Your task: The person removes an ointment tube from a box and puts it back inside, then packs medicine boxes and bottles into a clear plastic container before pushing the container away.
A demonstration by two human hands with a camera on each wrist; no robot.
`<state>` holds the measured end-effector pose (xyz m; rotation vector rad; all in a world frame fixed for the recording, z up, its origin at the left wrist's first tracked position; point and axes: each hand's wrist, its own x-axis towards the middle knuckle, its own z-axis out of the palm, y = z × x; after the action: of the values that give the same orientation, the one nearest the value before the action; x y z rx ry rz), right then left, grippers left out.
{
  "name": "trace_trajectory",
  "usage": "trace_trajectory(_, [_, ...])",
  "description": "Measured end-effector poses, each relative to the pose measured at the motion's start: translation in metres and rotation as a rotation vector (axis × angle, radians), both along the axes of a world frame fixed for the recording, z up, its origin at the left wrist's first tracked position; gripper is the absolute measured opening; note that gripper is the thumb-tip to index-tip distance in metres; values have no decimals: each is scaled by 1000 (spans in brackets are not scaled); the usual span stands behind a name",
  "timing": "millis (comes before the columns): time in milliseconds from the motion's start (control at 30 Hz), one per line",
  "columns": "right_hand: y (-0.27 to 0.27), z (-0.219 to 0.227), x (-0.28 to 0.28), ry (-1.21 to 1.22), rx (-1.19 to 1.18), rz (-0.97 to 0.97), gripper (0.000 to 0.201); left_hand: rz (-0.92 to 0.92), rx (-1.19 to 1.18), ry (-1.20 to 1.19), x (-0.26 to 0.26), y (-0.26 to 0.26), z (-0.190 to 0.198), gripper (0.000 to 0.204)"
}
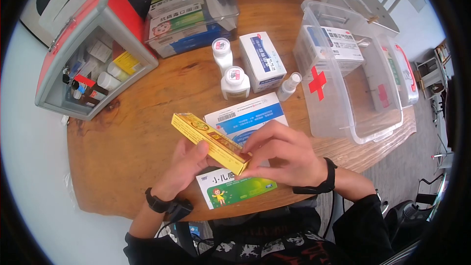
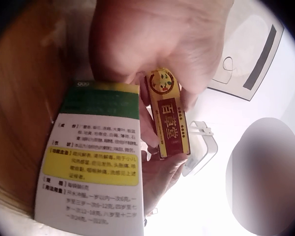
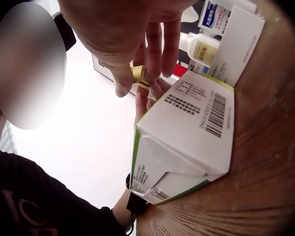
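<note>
A long yellow box [image 1: 211, 142] with red print is held tilted over the table's near side. The left hand [image 1: 189, 164] grips it from below with the thumb on its side, and the right hand [image 1: 284, 157] pinches its near right end. The left wrist view shows the same yellow box [image 2: 168, 115] between both hands. Under the hands lies a green and white box [image 1: 240, 191], and behind it a blue and white box [image 1: 257, 115], partly hidden by the right hand. In the right wrist view the right fingers cover most of the yellow box [image 3: 139, 73].
Two white bottles [image 1: 235, 83], a white carton [image 1: 262, 61] and a small spray bottle [image 1: 289, 87] stand behind. A clear bin [image 1: 333, 118] with a red cross is at right, a red and grey medicine case [image 1: 98, 113] at left, and a clear tray [image 1: 235, 12] of boxes at the back.
</note>
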<state>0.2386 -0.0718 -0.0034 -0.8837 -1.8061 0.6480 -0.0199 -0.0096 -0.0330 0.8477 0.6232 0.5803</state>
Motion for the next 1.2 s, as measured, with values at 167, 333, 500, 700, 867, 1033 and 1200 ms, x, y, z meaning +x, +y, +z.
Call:
trace_trajectory(167, [-8, 0, -4, -1, -13, -40, 26, 60, 49, -21, -5, -2, -9, 66])
trace_trajectory(333, [-11, 6, -1, -18, 211, -212, 35, 183, 174, -16, 3, 1, -5, 46])
trace_trajectory(500, [-68, 89, 47, -100, 99, -247, 34, 82, 547, 280, -12, 9, -18, 72])
trace_trajectory(700, [-71, 142, 134, -38, 360, -1023, 34, 80, 101, -70, 10, 8, 4, 56])
trace_trajectory(867, [-55, 133, 185, -66, -5, -944, 29, 79, 151, -62, 10, 6, 3, 52])
trace_trajectory(1033, [-16, 135, 199, 1, -206, -824, 32, 35, 169, -98, 5, 9, -4, 49])
trace_trajectory(1200, [22, 127, 206, -286, -422, -831, 38, 37, 192, -68, 9, 7, 3, 42])
